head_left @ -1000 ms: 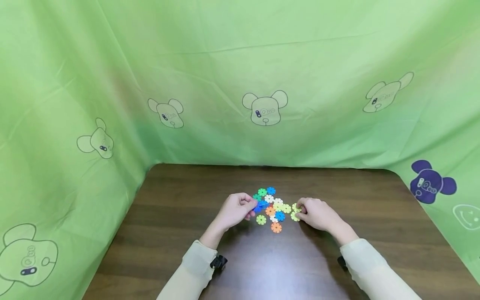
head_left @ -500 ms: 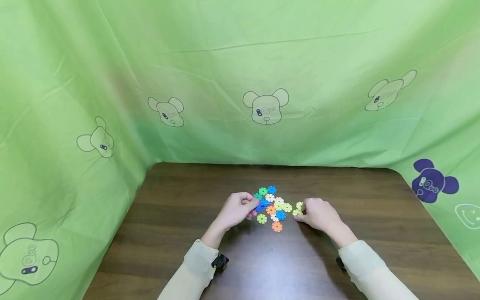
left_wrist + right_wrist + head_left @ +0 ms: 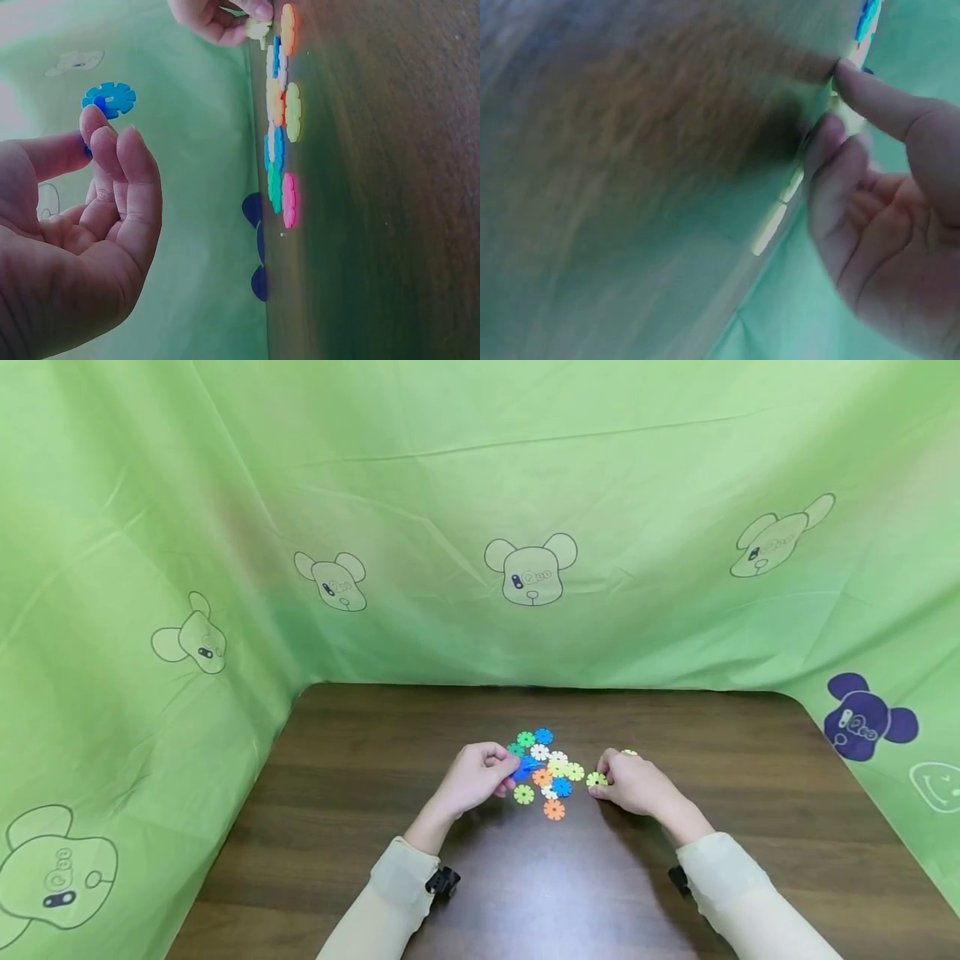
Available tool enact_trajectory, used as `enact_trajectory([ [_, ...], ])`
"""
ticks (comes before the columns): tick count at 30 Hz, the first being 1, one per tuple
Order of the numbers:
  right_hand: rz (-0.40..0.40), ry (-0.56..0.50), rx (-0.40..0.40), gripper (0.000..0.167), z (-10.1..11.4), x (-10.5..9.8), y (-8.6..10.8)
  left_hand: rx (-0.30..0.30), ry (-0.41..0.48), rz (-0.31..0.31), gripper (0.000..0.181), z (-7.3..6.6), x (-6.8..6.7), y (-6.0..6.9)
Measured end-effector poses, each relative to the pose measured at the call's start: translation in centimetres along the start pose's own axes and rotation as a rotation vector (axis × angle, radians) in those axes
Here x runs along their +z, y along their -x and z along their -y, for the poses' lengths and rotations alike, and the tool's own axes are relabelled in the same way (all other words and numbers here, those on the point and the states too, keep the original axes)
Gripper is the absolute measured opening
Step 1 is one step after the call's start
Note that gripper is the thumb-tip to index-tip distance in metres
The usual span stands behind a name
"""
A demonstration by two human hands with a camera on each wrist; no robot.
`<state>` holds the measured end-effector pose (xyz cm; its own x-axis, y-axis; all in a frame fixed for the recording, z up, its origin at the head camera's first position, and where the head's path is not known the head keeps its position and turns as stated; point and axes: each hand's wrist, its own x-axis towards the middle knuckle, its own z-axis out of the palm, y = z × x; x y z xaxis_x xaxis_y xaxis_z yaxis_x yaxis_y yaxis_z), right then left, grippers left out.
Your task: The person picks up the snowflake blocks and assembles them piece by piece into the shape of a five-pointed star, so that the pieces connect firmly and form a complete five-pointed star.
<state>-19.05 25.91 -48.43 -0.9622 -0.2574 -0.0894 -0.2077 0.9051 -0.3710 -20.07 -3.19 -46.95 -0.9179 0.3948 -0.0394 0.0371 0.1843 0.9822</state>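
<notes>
My left hand (image 3: 480,775) pinches a darker blue snowflake disc (image 3: 522,772) between thumb and fingertips, above the table. In the left wrist view a lighter blue snowflake disc (image 3: 120,100) is joined to it; the fingertips partly hide the darker one. My right hand (image 3: 636,783) is low over the table, right of the pile. Its thumb and finger pinch a yellow-green snowflake disc (image 3: 597,779), which shows tilted in the left wrist view. Another yellow-green disc (image 3: 630,752) peeks out behind the right hand.
Between the hands lies a loose pile of flat snowflake discs: green (image 3: 526,739), white (image 3: 540,752), yellow (image 3: 574,772), orange (image 3: 554,810) and blue (image 3: 562,787). A pink disc (image 3: 290,200) shows in the left wrist view. Green cloth (image 3: 450,635) borders the brown table (image 3: 360,735).
My right hand has drawn a yellow-green disc slightly away from the pile, and another now shows behind that hand. My left hand keeps its hold on the blue discs almost in place.
</notes>
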Motion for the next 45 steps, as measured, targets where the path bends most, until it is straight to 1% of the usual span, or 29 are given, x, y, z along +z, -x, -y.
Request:
enact_trajectory([
  [1,-0.003,-0.025,-0.012,0.028,0.0,0.1,0.1,0.001,-0.002,0.0,0.016,0.1,0.1,0.0],
  [3,-0.033,-0.084,-0.048,0.026,0.1,0.2,0.2,0.004,-0.001,0.002,0.016,0.2,0.2,-0.1],
  [5,-0.085,-0.133,-0.106,0.023,0.6,0.2,0.4,0.006,0.0,0.007,0.016,0.2,0.3,-0.1],
  [8,-0.177,-0.175,-0.211,0.019,2.2,0.0,0.9,0.008,0.008,0.006,0.017,0.1,0.6,-0.2],
  [11,-0.244,-0.182,-0.303,0.016,4.2,-0.3,1.3,0.014,0.014,-0.008,0.017,0.1,1.0,-0.4],
  [14,-0.278,-0.171,-0.368,0.015,5.5,-0.3,1.6,0.021,0.022,-0.029,0.017,0.0,1.5,-0.5],
  [20,-0.357,-0.149,-0.462,0.029,6.3,0.0,1.9,0.022,0.049,-0.062,0.013,-0.2,2.2,-0.3],
  [22,-0.384,-0.142,-0.483,0.029,6.3,0.1,1.9,0.028,0.043,-0.074,0.013,-0.3,2.3,-0.3],
  [28,-0.444,-0.102,-0.545,0.03,6.5,0.4,1.8,0.042,-0.012,-0.109,0.013,-0.2,2.7,-0.1],
  [34,-0.491,-0.012,-0.597,0.043,6.8,0.8,1.7,0.036,-0.063,-0.15,0.013,-0.3,3.2,0.4],
  [37,-0.5,0.002,-0.596,0.047,7.0,1.0,1.7,0.033,-0.035,-0.157,0.012,-0.4,3.4,0.6],
  [40,-0.501,-0.012,-0.584,0.048,7.1,1.1,1.7,0.028,0.008,-0.153,0.011,-0.2,3.4,0.6],
  [42,-0.487,-0.025,-0.567,0.045,7.1,1.1,1.7,0.028,0.026,-0.147,0.011,-0.1,3.2,0.6],
  [44,-0.451,-0.049,-0.542,0.034,7.2,1.0,1.7,0.018,0.033,-0.14,0.011,0.2,2.9,0.6],
  [45,-0.431,-0.06,-0.522,0.026,7.3,0.9,1.7,0.011,0.033,-0.139,0.011,0.4,2.6,0.6],
])
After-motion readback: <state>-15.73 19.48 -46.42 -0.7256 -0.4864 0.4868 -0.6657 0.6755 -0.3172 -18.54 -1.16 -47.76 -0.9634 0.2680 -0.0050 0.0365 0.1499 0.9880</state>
